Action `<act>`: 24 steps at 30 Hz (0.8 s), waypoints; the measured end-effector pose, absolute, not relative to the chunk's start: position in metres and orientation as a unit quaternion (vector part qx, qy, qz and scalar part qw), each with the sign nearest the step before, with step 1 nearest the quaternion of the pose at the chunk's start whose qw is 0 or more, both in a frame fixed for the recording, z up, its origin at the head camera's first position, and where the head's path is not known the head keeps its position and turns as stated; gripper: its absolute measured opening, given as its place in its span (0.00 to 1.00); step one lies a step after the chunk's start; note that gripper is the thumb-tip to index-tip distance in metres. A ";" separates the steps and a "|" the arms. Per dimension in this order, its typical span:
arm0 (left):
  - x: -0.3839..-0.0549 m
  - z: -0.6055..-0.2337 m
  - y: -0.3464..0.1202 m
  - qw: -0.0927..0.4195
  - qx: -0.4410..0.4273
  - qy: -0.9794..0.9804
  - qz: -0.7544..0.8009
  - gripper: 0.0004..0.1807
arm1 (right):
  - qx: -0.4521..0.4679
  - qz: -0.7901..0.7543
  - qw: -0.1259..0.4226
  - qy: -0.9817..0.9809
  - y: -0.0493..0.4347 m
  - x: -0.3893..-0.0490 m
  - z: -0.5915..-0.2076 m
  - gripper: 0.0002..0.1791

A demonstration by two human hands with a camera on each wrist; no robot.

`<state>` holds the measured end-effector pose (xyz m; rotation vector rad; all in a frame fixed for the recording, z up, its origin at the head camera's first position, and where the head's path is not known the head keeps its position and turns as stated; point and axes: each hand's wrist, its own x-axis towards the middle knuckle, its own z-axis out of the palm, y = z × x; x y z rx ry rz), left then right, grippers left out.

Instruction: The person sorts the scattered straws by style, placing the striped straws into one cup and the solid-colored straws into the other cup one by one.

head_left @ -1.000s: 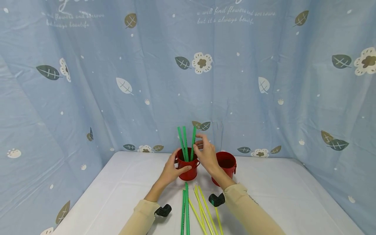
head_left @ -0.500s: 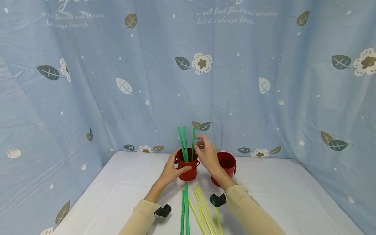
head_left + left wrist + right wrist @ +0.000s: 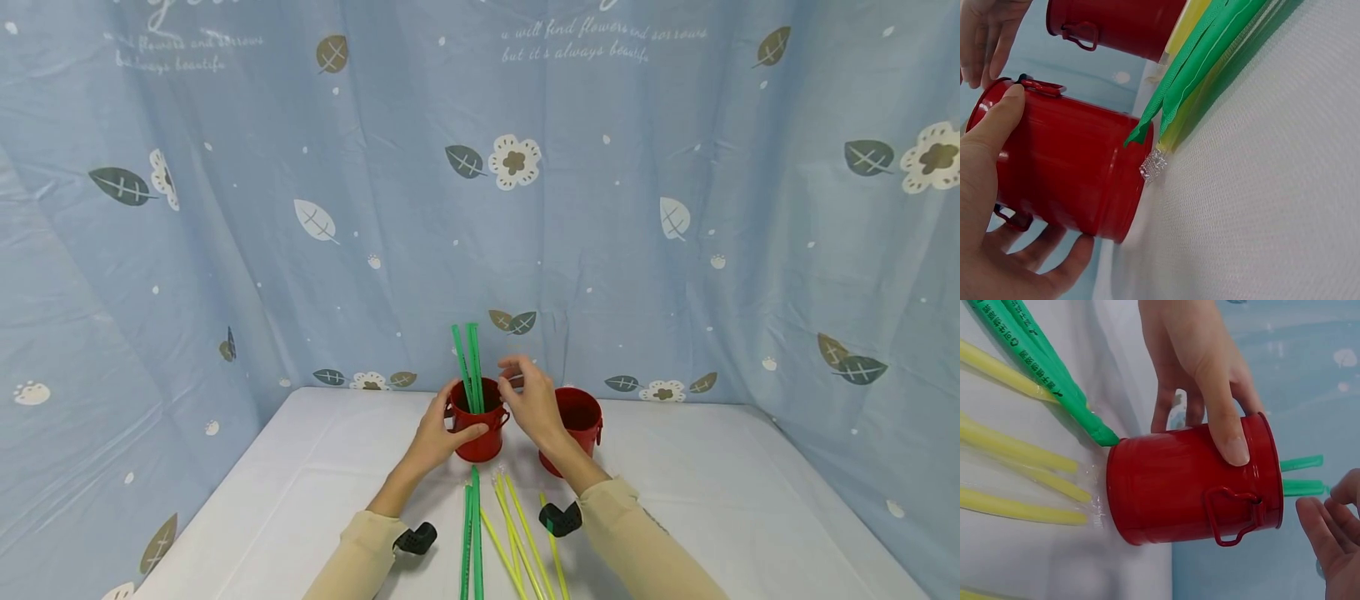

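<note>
My left hand [image 3: 437, 429] holds a small red metal bucket [image 3: 480, 442] from its left side, the thumb across its front and the fingers round the back, as the left wrist view shows. Several long green-wrapped straws [image 3: 472, 367] stand in it, leaning together towards its left side. My right hand [image 3: 531, 400] hovers at the bucket's right rim, fingers loosely bent and nothing between them. In the right wrist view the right hand's fingertips [image 3: 1310, 509] are close beside the green straw ends [image 3: 1304, 487].
A second red bucket [image 3: 581, 417] stands to the right, partly behind my right forearm. In front, green-wrapped straws [image 3: 477, 542] and several yellow straws [image 3: 528, 533] in clear wrappers lie on the white tabletop [image 3: 697, 483]. A patterned blue curtain [image 3: 600, 250] surrounds the table.
The green straw by my right hand has tipped left to join the others in the bucket. My right hand has let go of it and lowered slightly; my left hand keeps its hold.
</note>
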<state>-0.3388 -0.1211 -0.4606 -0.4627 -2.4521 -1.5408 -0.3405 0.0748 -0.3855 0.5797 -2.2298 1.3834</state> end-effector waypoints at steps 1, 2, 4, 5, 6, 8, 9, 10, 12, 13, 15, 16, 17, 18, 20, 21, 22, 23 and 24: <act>-0.338 -0.460 -0.121 0.104 -0.157 -0.832 -0.522 0.50 | 0.212 0.504 0.224 -0.807 0.075 -0.340 -0.386 0.11; -0.338 -0.460 -0.121 0.105 -0.159 -0.831 -0.522 0.50 | 0.212 0.506 0.221 -0.807 0.075 -0.338 -0.386 0.11; -0.338 -0.459 -0.120 0.108 -0.164 -0.830 -0.522 0.50 | 0.215 0.507 0.215 -0.806 0.076 -0.336 -0.386 0.12; -0.338 -0.459 -0.120 0.109 -0.166 -0.830 -0.521 0.50 | 0.217 0.509 0.210 -0.806 0.076 -0.335 -0.386 0.12; -0.338 -0.459 -0.120 0.112 -0.169 -0.829 -0.521 0.50 | 0.218 0.512 0.204 -0.805 0.077 -0.333 -0.386 0.12; -0.338 -0.459 -0.120 0.112 -0.171 -0.828 -0.521 0.50 | 0.220 0.517 0.191 -0.805 0.078 -0.329 -0.386 0.11; -0.338 -0.459 -0.120 0.110 -0.170 -0.829 -0.522 0.50 | 0.223 0.522 0.183 -0.803 0.079 -0.327 -0.387 0.11; -0.339 -0.459 -0.120 0.109 -0.169 -0.829 -0.522 0.50 | 0.222 0.524 0.175 -0.803 0.079 -0.324 -0.387 0.11; -0.339 -0.459 -0.120 0.105 -0.165 -0.830 -0.523 0.50 | 0.222 0.529 0.155 -0.804 0.081 -0.319 -0.389 0.11; -0.339 -0.460 -0.120 0.103 -0.163 -0.830 -0.523 0.50 | 0.222 0.531 0.146 -0.805 0.081 -0.316 -0.391 0.11; -0.340 -0.460 -0.120 0.103 -0.162 -0.830 -0.523 0.50 | 0.223 0.530 0.128 -0.808 0.082 -0.311 -0.394 0.11; -0.340 -0.460 -0.120 0.104 -0.161 -0.830 -0.523 0.50 | 0.224 0.523 0.123 -0.813 0.083 -0.308 -0.396 0.11; -0.340 -0.460 -0.120 0.105 -0.162 -0.830 -0.523 0.50 | 0.226 0.519 0.117 -0.816 0.083 -0.305 -0.398 0.11; -0.340 -0.460 -0.120 0.106 -0.162 -0.830 -0.523 0.50 | 0.230 0.514 0.113 -0.819 0.083 -0.302 -0.399 0.10; -0.339 -0.460 -0.120 0.108 -0.163 -0.830 -0.523 0.51 | 0.237 0.501 0.104 -0.826 0.084 -0.297 -0.402 0.10; -0.339 -0.460 -0.120 0.108 -0.163 -0.830 -0.523 0.51 | 0.239 0.495 0.099 -0.829 0.084 -0.294 -0.404 0.10; -0.339 -0.460 -0.120 0.110 -0.166 -0.829 -0.523 0.51 | 0.242 0.493 0.092 -0.831 0.084 -0.292 -0.405 0.10; -0.339 -0.460 -0.120 0.111 -0.166 -0.829 -0.523 0.51 | 0.243 0.492 0.083 -0.832 0.084 -0.289 -0.406 0.10; -0.338 -0.460 -0.120 0.113 -0.168 -0.829 -0.521 0.51 | 0.245 0.492 0.073 -0.832 0.084 -0.287 -0.407 0.10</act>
